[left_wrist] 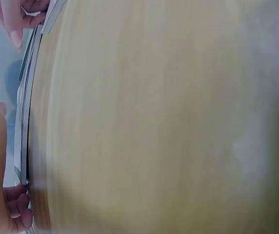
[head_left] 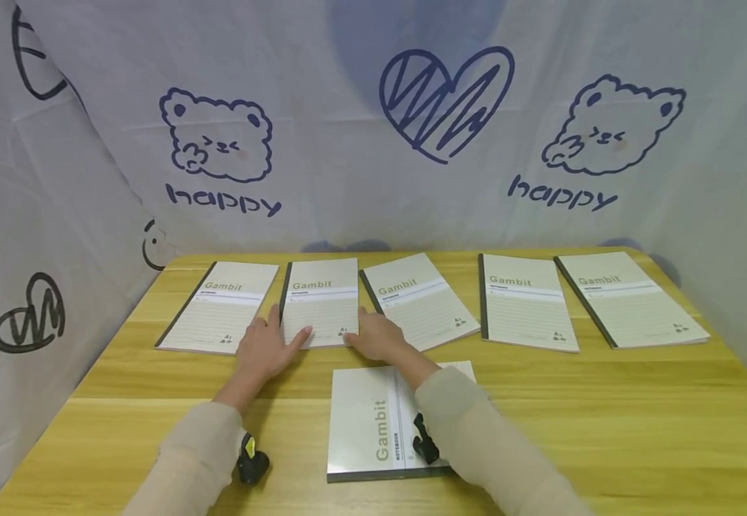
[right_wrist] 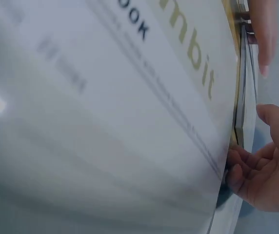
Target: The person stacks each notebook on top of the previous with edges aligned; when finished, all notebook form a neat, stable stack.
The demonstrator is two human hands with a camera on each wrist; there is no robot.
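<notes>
In the head view a notebook (head_left: 319, 301), second from the left in a row, lies between both hands. My left hand (head_left: 263, 351) touches its left side, fingers at the dark spine and thumb over the lower edge. My right hand (head_left: 378, 337) is at its lower right corner, the thumb on the cover. The left wrist view shows my left fingers (left_wrist: 20, 207) bent at the end of a notebook's edge (left_wrist: 26, 112). In the right wrist view my right hand (right_wrist: 271, 165) has its fingers bent beside a notebook edge, partly hidden by a nearer cover (right_wrist: 129, 112).
Other notebooks lie in the row: one at far left (head_left: 218, 308), a tilted one (head_left: 421, 297) right of centre, and two further right (head_left: 528, 301), (head_left: 631, 297). A sideways notebook (head_left: 363, 423) lies in front, partly under the right forearm. A printed cloth hangs behind the wooden table (head_left: 605, 430).
</notes>
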